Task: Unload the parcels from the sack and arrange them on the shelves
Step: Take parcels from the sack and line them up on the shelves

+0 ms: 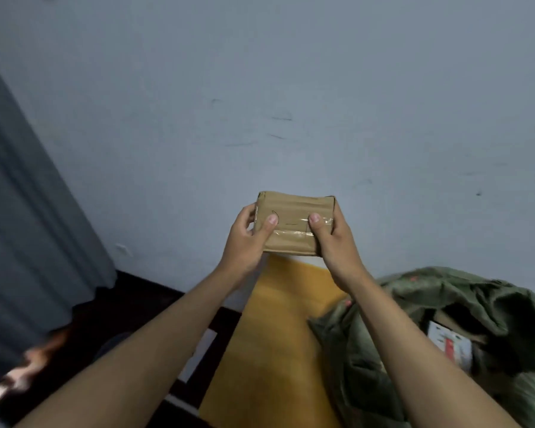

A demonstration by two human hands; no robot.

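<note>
A small brown cardboard parcel, wrapped in clear tape, is held up in front of the pale wall at the middle of the view. My left hand grips its left end with the thumb on top. My right hand grips its right end the same way. The green sack lies open at the lower right, and another parcel with a white label shows inside its mouth. No shelves are in view.
A yellow surface lies below the held parcel, left of the sack. A grey curtain hangs along the left side. The floor beneath is dark, with a blurred pale object at the lower left.
</note>
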